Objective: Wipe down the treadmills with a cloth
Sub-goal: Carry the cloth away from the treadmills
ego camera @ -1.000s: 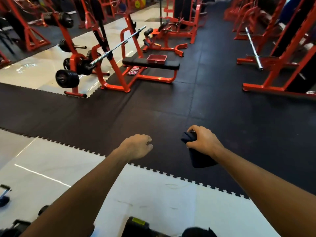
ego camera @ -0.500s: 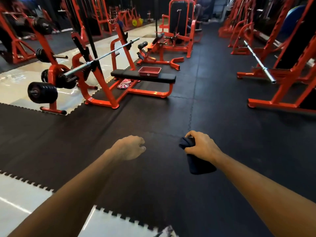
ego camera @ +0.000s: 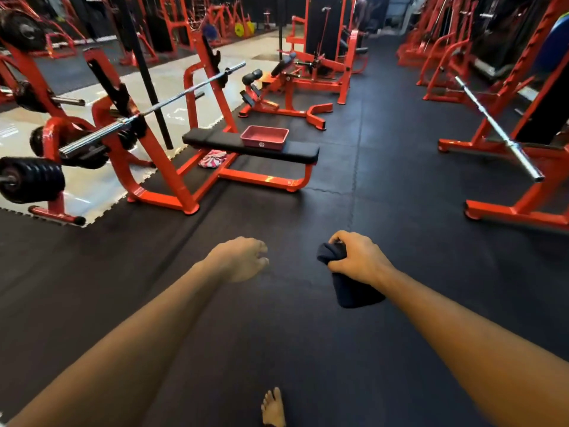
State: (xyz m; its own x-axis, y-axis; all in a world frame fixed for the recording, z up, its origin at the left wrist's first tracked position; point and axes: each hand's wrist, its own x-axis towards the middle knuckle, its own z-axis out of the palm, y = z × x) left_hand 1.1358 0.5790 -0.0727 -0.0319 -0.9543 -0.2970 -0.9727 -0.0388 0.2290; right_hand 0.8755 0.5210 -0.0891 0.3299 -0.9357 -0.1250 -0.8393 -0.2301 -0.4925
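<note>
Hanging down from the right hand (ego camera: 358,258), the dark blue soft cloth (ego camera: 354,292) is squeezed in its curled fingers (ego camera: 337,265). The left hand (ego camera: 240,258), just beside it, is loosely bent and holds nothing. No treadmill shows yet.

We hold both bare forearms stretched out ahead. Our left hand (ego camera: 238,259) is loosely curled and empty, and our right hand (ego camera: 360,260) is knuckles-up, wrapped round a dark cloth (ego camera: 354,292) — one bare foot (ego camera: 273,408) shows below.
</note>
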